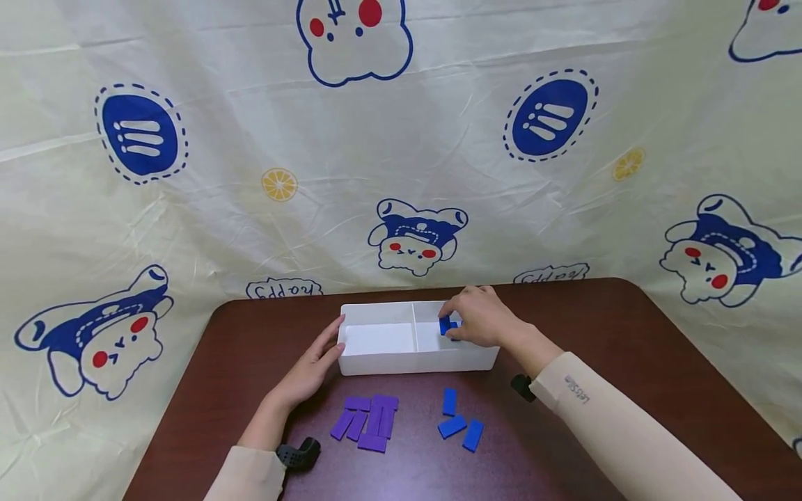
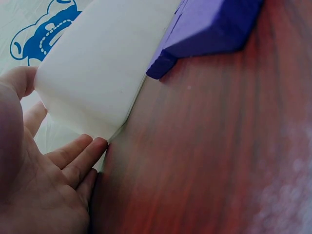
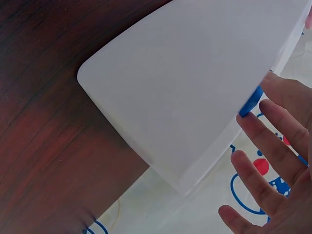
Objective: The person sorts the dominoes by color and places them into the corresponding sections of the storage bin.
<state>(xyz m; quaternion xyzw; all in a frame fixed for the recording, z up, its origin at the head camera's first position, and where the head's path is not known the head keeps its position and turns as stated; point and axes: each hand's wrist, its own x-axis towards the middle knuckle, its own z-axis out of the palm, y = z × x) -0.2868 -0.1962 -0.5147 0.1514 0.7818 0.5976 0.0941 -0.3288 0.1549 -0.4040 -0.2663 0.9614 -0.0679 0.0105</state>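
A white two-compartment box [image 1: 413,363] stands at the back of the table. At its right compartment my right hand [image 1: 481,316] pinches a blue block [image 1: 445,325] between thumb and fingers. Part of another blue piece shows just below that block, mostly behind the hand. In the right wrist view the held blue block [image 3: 250,102] shows over the box rim, its lower part hidden by the wall. Against the box's left end rests my left hand [image 1: 310,369], fingers extended. The left wrist view has its fingertips [image 2: 100,143] at the box's lower corner.
Several purple blocks [image 1: 372,443] lie flat in a cluster before the box's left half. To their right are loose blue blocks [image 1: 452,426]. The dark wooden table [image 1: 250,362] ends at a printed curtain [image 1: 438,160] behind the box.
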